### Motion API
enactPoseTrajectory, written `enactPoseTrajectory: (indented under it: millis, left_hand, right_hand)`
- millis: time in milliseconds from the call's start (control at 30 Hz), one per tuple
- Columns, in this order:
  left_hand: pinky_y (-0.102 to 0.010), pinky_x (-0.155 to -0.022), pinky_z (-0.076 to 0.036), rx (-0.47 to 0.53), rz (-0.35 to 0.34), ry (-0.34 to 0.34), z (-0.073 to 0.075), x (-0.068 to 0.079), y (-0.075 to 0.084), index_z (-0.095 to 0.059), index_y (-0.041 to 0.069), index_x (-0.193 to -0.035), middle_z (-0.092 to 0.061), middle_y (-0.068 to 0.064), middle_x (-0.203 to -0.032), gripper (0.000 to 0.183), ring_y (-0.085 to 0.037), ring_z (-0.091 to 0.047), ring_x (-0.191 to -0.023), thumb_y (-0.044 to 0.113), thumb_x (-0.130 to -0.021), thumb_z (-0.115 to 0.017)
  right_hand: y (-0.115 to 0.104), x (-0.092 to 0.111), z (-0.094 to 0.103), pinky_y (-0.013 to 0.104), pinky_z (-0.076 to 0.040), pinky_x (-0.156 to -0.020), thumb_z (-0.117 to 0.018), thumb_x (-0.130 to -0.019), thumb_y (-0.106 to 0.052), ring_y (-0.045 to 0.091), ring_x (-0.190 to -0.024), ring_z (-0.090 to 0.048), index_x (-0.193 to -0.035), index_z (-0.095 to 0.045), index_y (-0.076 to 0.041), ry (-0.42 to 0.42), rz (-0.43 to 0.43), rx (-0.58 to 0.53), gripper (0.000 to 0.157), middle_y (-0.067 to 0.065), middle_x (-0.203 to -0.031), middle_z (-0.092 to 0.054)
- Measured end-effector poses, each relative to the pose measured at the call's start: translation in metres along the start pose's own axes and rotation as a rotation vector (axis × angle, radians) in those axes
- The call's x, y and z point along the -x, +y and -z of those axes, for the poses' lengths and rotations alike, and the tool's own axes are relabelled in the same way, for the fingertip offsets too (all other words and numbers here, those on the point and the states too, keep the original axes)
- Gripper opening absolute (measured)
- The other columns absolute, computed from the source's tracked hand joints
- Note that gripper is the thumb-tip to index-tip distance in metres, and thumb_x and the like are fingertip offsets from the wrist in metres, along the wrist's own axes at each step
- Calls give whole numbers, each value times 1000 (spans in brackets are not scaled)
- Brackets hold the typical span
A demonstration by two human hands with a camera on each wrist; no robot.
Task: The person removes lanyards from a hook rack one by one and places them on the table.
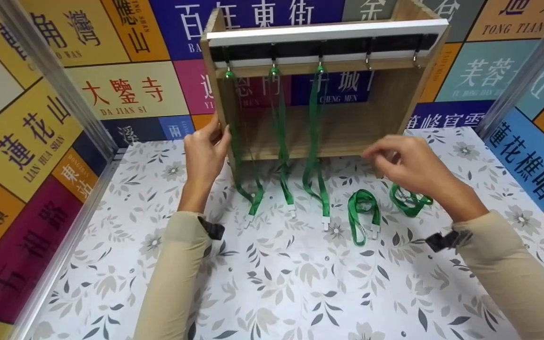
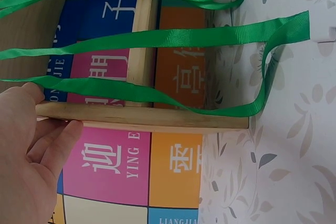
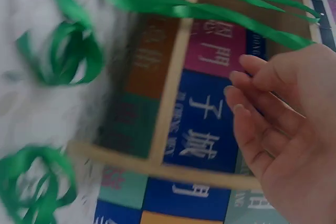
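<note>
My left hand [image 1: 206,148] grips the left side panel of a wooden rack [image 1: 402,101]; in the left wrist view the thumb and fingers lie on either side of the panel edge [image 2: 173,115]. Three green lanyards [image 1: 313,127] hang from the rack's hooks, their white clips reaching down near the table. Above the table, before the rack's right side, my right hand [image 1: 406,160] holds nothing, its fingers loosely bent in the right wrist view. Below it lie two coiled green lanyards, one to the left [image 1: 353,222] and one to the right [image 1: 411,208].
Along the rack's top runs a white and black rail [image 1: 347,45]; two hooks [image 1: 368,60] at its right carry no lanyard. A floral cloth [image 1: 272,293] covers the table. Walls of coloured sign panels [image 1: 125,92] with metal posts [image 1: 71,80] stand behind and at both sides.
</note>
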State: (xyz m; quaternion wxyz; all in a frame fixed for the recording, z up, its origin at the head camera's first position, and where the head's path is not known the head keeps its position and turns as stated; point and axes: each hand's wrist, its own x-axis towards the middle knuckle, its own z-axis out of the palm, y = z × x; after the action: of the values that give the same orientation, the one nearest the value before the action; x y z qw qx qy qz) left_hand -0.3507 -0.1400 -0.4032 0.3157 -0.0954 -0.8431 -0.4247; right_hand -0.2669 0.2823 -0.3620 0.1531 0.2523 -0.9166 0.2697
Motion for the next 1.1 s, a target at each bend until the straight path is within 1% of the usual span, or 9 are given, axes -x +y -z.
enactPoseTrajectory:
  millis: [133, 300, 467, 600, 700, 800, 933, 1033, 1100]
  left_hand:
    - [-36, -94, -67, -5, 8, -3, 0, 0, 0, -68, 12, -148, -80, -14, -125, 45, -22, -81, -111, 25, -105, -73]
    - [-35, -95, -66, -6, 23, -18, 0, 1, 1, -65, 13, -150, -79, -13, -129, 47, -22, -80, -113, 26, -105, -72]
    - [-32, -97, -65, 5, 32, -34, 0, 0, 1, -64, 15, -151, -77, -11, -133, 47, -20, -79, -116, 26, -106, -71]
    - [-33, -96, -65, 0, 21, -21, 0, -1, 1, -66, 15, -150, -78, -11, -131, 45, -20, -79, -115, 25, -106, -72]
    - [-36, -95, -66, -10, 6, -6, 0, -1, 0, -67, 15, -148, -79, -13, -128, 44, -22, -80, -113, 24, -105, -72]
    - [-36, -94, -67, -8, -3, -2, 0, -1, 0, -67, 16, -149, -79, -13, -128, 45, -22, -80, -112, 24, -105, -73]
    - [-35, -94, -67, 5, 2, -3, -1, -1, 0, -66, 18, -150, -79, -13, -128, 46, -21, -80, -112, 24, -105, -73]
    - [-35, -94, -67, 10, 5, -3, -1, -1, 0, -66, 18, -149, -78, -13, -129, 45, -21, -80, -112, 24, -105, -73]
    - [-35, -94, -67, 14, 8, -7, 0, 0, -1, -67, 18, -149, -78, -13, -129, 45, -21, -80, -112, 24, -105, -73]
  right_hand:
    - [-14, -21, -7, 10, -53, -71, -66, -104, -8, 14, -83, -71, -114, -83, -11, 97, -26, -36, 20, 3, -112, -83]
    - [-30, -46, -15, 10, -56, -74, -71, -104, -17, 9, -85, -73, -115, -82, -11, 228, -37, -112, 17, 2, -109, -83]
    - [-48, -69, -20, 13, -60, -76, -76, -102, -23, 1, -86, -73, -115, -82, -9, 338, -54, -233, 20, 3, -105, -84]
    - [-62, -86, -21, 14, -61, -77, -80, -100, -29, 4, -85, -75, -117, -81, -9, 408, -54, -274, 27, 4, -104, -83]
    - [-73, -98, -21, 17, -61, -79, -82, -98, -37, 8, -86, -76, -117, -81, -8, 475, -81, -221, 35, 5, -102, -83]
    - [-83, -108, -21, 25, -64, -83, -81, -97, -46, 14, -87, -78, -116, -81, -6, 523, -108, -127, 45, 9, -102, -84]
    - [-94, -121, -21, 36, -66, -85, -74, -99, -57, 19, -88, -81, -112, -82, -4, 529, -122, -16, 55, 11, -102, -84]
    - [-100, -129, -21, 38, -66, -86, -71, -101, -56, 21, -88, -82, -107, -84, -4, 528, -145, 35, 54, 11, -100, -85]
    - [-103, -131, -20, 40, -65, -86, -71, -103, -48, 22, -88, -82, -104, -85, -3, 533, -159, 59, 47, 11, -98, -85]
